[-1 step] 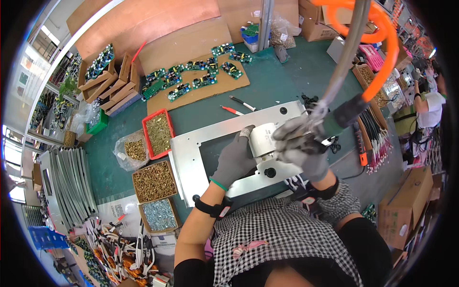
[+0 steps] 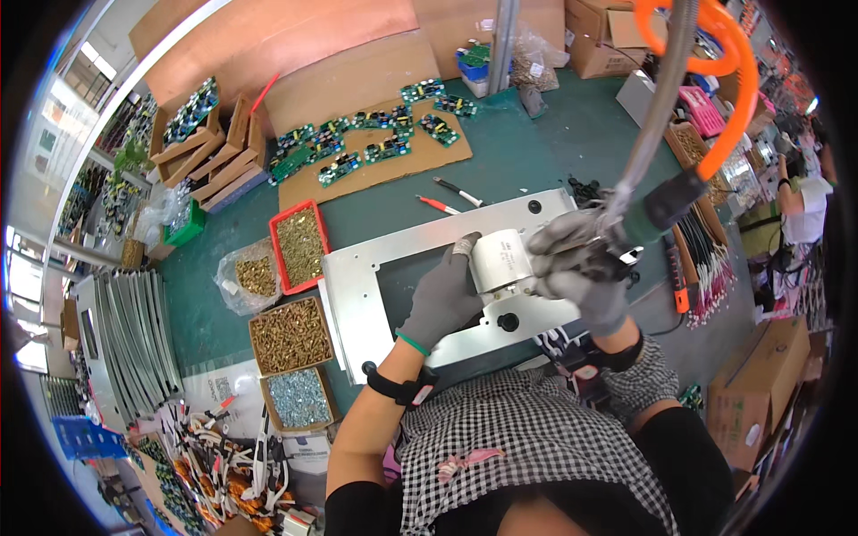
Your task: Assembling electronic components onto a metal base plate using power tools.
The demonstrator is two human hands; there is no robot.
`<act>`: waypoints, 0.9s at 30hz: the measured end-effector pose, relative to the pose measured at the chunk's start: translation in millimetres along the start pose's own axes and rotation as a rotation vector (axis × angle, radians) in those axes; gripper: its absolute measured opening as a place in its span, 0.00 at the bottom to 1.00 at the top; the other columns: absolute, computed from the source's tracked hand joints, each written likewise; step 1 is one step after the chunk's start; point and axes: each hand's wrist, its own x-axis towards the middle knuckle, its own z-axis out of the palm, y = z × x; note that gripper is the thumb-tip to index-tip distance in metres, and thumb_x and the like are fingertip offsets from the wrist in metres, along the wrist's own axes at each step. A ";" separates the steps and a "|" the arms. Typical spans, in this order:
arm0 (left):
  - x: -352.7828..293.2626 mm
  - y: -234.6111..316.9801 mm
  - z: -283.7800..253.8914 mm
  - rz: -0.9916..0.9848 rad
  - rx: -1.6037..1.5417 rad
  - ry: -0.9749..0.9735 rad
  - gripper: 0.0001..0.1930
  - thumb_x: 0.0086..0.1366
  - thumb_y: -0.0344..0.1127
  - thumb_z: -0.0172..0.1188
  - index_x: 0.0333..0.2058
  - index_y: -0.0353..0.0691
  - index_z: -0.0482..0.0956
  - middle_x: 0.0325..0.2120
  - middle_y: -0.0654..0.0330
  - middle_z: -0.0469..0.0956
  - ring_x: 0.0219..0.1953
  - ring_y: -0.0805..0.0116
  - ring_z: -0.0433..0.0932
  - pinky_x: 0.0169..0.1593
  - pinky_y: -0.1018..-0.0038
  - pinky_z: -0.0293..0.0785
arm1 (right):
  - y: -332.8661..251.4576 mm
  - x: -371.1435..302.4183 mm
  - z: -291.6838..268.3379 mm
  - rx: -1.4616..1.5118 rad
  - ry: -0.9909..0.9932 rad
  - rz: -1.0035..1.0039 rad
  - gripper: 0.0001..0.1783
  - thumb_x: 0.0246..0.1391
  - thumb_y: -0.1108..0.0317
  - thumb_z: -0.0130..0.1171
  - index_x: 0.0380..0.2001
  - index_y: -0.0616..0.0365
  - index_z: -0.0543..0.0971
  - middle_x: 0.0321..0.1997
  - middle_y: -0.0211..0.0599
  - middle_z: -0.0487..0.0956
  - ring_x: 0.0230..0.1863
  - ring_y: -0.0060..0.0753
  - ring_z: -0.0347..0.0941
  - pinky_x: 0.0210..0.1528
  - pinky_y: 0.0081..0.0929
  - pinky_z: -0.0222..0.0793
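My left hand [image 2: 441, 299], in a grey glove with a green cuff, lies palm down with its fingers reaching forward, the fingertips set against the left side of a white cylinder with a printed wall [image 2: 500, 261]; I cannot tell how firmly it presses. The cylinder sits between my two hands, on the right part of a flat silver metal frame [image 2: 353, 299] with a large rectangular opening.

My right hand [image 2: 581, 268], gloved in grey — fingers curled — is wrapped about the lower end of a dark green and black power driver [image 2: 663, 210], just beside the cylinder's right side. An orange plastic hose [image 2: 744, 98] loops above and to the right of that hand.

A round black knob [image 2: 508, 322] stands on the frame, to the right of my left hand. Farther left of that hand are a red rectangular plastic tray of small tan pieces [image 2: 325, 234] and an open brown cardboard box of brass-coloured parts [image 2: 290, 338]. Ahead of both hands — green circuit boards [image 2: 386, 147] spread over brown cardboard [image 2: 357, 189].
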 end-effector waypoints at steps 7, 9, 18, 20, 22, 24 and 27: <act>-7.8 11.1 -13.1 -0.052 0.002 -0.028 0.40 0.48 0.39 0.65 0.59 0.43 0.55 0.54 0.51 0.65 0.54 0.52 0.68 0.53 0.64 0.68 | -17.8 22.8 -34.9 -0.285 0.230 -0.050 0.21 0.34 0.85 0.54 0.38 0.63 0.71 0.33 0.42 0.77 0.27 0.21 0.72 0.26 0.16 0.67; -8.9 3.0 -28.0 -0.121 -0.037 -0.014 0.35 0.52 0.37 0.61 0.59 0.44 0.58 0.53 0.52 0.66 0.54 0.54 0.68 0.54 0.66 0.67 | -17.5 26.3 -44.0 -0.310 0.239 0.010 0.19 0.34 0.85 0.53 0.36 0.63 0.72 0.31 0.40 0.76 0.25 0.18 0.70 0.24 0.14 0.64; 86.9 -92.7 -142.3 -0.327 0.014 0.236 0.12 0.59 0.38 0.55 0.39 0.41 0.78 0.33 0.55 0.79 0.39 0.62 0.77 0.44 0.72 0.71 | -25.6 47.8 -62.6 -0.426 0.253 0.070 0.21 0.38 0.83 0.53 0.41 0.62 0.72 0.32 0.32 0.76 0.32 0.19 0.72 0.34 0.15 0.67; 117.6 -142.2 -154.7 -0.348 0.408 0.051 0.14 0.57 0.40 0.56 0.41 0.43 0.76 0.37 0.53 0.78 0.41 0.56 0.77 0.44 0.67 0.71 | -23.1 56.6 -80.0 -0.451 0.264 0.072 0.22 0.37 0.84 0.54 0.41 0.62 0.72 0.33 0.32 0.76 0.32 0.19 0.72 0.34 0.15 0.67; 137.6 -178.6 -163.5 -0.380 0.545 -0.002 0.16 0.56 0.41 0.56 0.42 0.43 0.76 0.38 0.53 0.78 0.43 0.55 0.76 0.46 0.66 0.71 | -18.7 74.5 -87.0 -0.422 0.264 -0.041 0.22 0.36 0.85 0.54 0.41 0.62 0.72 0.34 0.33 0.75 0.34 0.19 0.72 0.35 0.16 0.67; 166.3 -200.4 -162.8 -0.389 0.669 -0.070 0.17 0.55 0.42 0.57 0.43 0.43 0.75 0.39 0.53 0.77 0.45 0.55 0.75 0.48 0.66 0.71 | -14.6 95.3 -102.6 -0.456 0.266 -0.047 0.22 0.36 0.85 0.54 0.41 0.62 0.71 0.35 0.33 0.75 0.34 0.20 0.72 0.36 0.17 0.68; 207.5 -228.3 -150.3 -0.525 0.763 -0.163 0.19 0.56 0.40 0.57 0.46 0.43 0.73 0.44 0.54 0.76 0.48 0.54 0.73 0.51 0.65 0.70 | -11.2 125.3 -118.3 -0.508 0.286 0.035 0.22 0.37 0.84 0.56 0.41 0.61 0.71 0.37 0.34 0.75 0.37 0.21 0.72 0.38 0.18 0.68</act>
